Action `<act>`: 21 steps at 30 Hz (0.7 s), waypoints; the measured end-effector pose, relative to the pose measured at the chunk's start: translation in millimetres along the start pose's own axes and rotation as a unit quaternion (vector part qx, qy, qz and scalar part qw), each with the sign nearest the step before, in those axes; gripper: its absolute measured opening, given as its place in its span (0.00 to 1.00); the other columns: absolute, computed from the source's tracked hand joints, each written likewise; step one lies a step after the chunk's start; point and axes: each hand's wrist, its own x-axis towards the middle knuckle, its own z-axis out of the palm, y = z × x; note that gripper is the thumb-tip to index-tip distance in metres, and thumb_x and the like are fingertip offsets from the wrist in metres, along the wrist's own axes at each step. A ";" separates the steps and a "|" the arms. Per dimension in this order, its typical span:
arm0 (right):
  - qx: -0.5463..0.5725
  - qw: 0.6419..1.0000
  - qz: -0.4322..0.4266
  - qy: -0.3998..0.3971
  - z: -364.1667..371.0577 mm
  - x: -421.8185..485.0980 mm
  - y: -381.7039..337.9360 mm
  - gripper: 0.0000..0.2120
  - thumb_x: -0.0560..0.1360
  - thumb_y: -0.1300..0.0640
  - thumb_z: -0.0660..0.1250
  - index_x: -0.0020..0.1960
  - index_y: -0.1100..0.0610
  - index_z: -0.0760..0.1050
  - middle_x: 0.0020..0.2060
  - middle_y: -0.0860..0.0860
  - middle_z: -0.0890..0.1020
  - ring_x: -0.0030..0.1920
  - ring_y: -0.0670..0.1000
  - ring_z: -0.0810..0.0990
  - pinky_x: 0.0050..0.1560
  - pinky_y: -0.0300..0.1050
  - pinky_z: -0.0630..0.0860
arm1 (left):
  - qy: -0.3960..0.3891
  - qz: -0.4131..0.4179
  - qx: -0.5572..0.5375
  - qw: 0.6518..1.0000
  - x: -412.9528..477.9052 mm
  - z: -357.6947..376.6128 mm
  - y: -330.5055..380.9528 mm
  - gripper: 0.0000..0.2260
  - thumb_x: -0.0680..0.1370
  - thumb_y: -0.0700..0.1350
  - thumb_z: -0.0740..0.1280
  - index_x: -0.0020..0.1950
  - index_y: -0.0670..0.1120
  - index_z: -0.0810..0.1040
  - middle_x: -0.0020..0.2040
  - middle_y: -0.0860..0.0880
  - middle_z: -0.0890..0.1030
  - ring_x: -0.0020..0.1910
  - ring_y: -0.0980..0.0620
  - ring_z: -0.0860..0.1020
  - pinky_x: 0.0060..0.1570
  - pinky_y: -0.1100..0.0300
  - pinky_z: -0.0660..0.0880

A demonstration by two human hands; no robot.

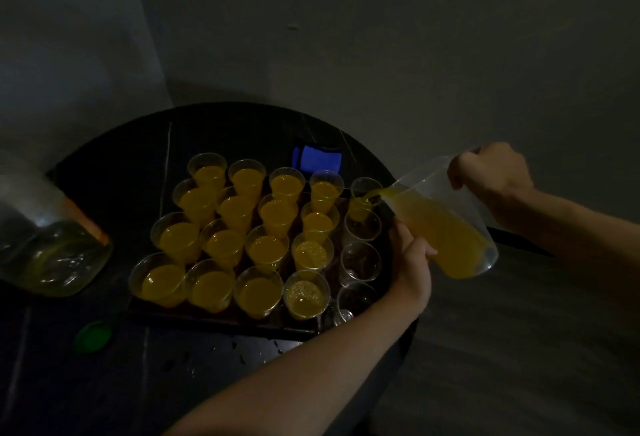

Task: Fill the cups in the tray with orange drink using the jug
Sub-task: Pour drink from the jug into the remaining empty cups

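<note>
A dark tray (pixel 221 318) on a round black table holds several clear plastic cups. Most of them, such as the front-left cup (pixel 157 280), are full of orange drink. In the rightmost column, the far cup (pixel 363 198) is taking a stream of drink from the clear jug (pixel 446 221), which is tilted left with its spout over that cup. Three cups (pixel 360 261) nearer me in that column look empty. My right hand (pixel 491 176) grips the jug's handle. My left hand (pixel 412 262) rests against the jug's underside at the tray's right edge.
A large clear bottle (pixel 52 248) with yellowish liquid and an orange label lies at the table's left. A green cap (pixel 93 336) lies near the front left. A blue object (pixel 317 158) sits behind the tray. Droplets spot the table (pixel 104 165) in front of the tray. Walls stand close behind.
</note>
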 end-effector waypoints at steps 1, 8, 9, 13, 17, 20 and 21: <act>0.001 1.000 0.000 0.002 0.4 0.3 0.0 0.07 0.66 0.58 0.67 0.39 0.63 0.78 0.38 0.60 0.80 0.39 0.59 0.78 0.42 0.52 0.78 | 0.005 0.000 0.004 1.000 -0.4 0.1 0.4 0.41 0.60 0.53 0.65 0.74 0.49 0.65 0.68 0.43 0.71 0.65 0.45 0.72 0.70 0.41 0.69; 0.005 1.000 0.006 -0.001 0.4 -2.4 0.6 0.08 0.63 0.56 0.67 0.37 0.61 0.77 0.42 0.61 0.81 0.42 0.60 0.79 0.47 0.58 0.80 | -0.004 0.006 0.010 1.000 -1.1 -2.3 -2.5 0.43 0.59 0.54 0.65 0.75 0.49 0.64 0.68 0.41 0.70 0.64 0.45 0.72 0.68 0.44 0.71; 0.008 1.000 0.002 -0.004 0.9 -2.3 1.2 0.08 0.64 0.57 0.67 0.37 0.61 0.77 0.43 0.63 0.82 0.41 0.60 0.79 0.46 0.57 0.79 | -0.001 0.006 0.008 1.000 -0.8 -2.0 -2.8 0.43 0.59 0.54 0.65 0.75 0.49 0.64 0.68 0.40 0.70 0.64 0.44 0.72 0.68 0.44 0.71; 0.021 1.000 0.003 -0.006 2.1 -1.0 1.3 0.05 0.67 0.59 0.67 0.38 0.61 0.76 0.42 0.61 0.80 0.42 0.60 0.79 0.48 0.57 0.79 | -0.007 0.001 0.003 1.000 0.0 -2.7 -0.8 0.39 0.63 0.48 0.64 0.75 0.48 0.64 0.68 0.40 0.69 0.65 0.44 0.72 0.68 0.45 0.71; 0.018 1.000 0.005 -0.008 4.1 2.7 1.3 0.05 0.67 0.59 0.67 0.36 0.61 0.75 0.37 0.58 0.77 0.37 0.57 0.74 0.39 0.50 0.74 | -0.011 0.000 0.003 1.000 1.0 -3.4 -1.0 0.38 0.64 0.46 0.62 0.76 0.47 0.63 0.69 0.38 0.68 0.64 0.44 0.71 0.68 0.44 0.70; 0.018 1.000 -0.004 -0.009 4.7 3.9 -0.7 0.06 0.68 0.60 0.67 0.35 0.60 0.73 0.35 0.57 0.75 0.35 0.55 0.72 0.37 0.46 0.70 | -0.011 -0.003 -0.001 1.000 0.3 -3.4 2.6 0.39 0.64 0.46 0.62 0.76 0.47 0.62 0.70 0.38 0.68 0.66 0.41 0.70 0.69 0.44 0.70; 0.016 1.000 -0.004 -0.004 4.6 3.7 -1.0 0.06 0.68 0.60 0.67 0.35 0.60 0.74 0.35 0.57 0.76 0.35 0.55 0.72 0.37 0.46 0.71 | -0.012 -0.005 -0.001 1.000 0.8 -3.7 3.5 0.38 0.64 0.46 0.62 0.76 0.47 0.62 0.70 0.39 0.68 0.66 0.42 0.71 0.68 0.46 0.71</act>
